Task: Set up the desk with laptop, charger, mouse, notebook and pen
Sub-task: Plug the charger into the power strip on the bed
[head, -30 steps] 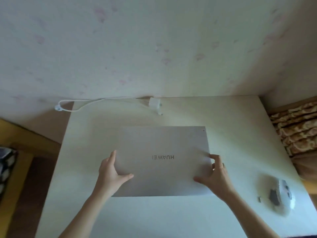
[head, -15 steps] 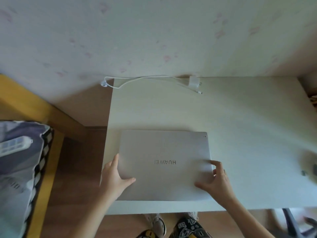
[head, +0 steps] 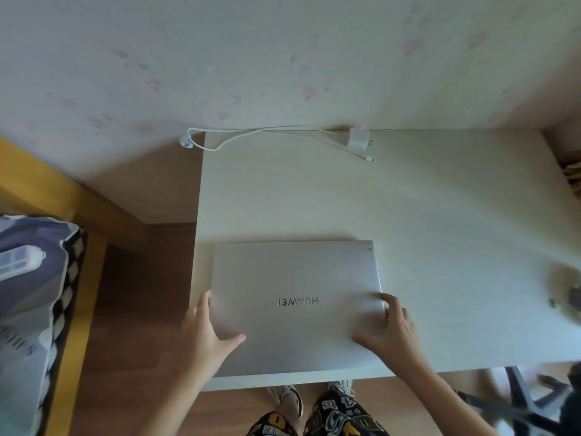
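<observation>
A closed silver laptop (head: 298, 297) lies flat on the white desk (head: 440, 209), near its front left corner. My left hand (head: 207, 335) grips the laptop's left edge with the thumb on the lid. My right hand (head: 390, 335) grips the right edge, thumb on the lid and fingers curled at the side. A white charger (head: 358, 140) sits at the desk's back edge against the wall. Its cable (head: 251, 135) loops off the left side. The mouse (head: 566, 294) is a blur at the right edge of the frame. No notebook or pen is in view.
A yellow wooden frame (head: 78, 303) and a patterned bag with a white power strip (head: 19, 262) on it stand to the left. Wooden floor lies between them and the desk. A dark chair base (head: 518, 401) is at the bottom right. My legs are at the desk's front edge.
The laptop has come away from the charger toward the desk's front left corner, both hands staying on its edges. My view has swung left, so the mouse has slid to the right border.
</observation>
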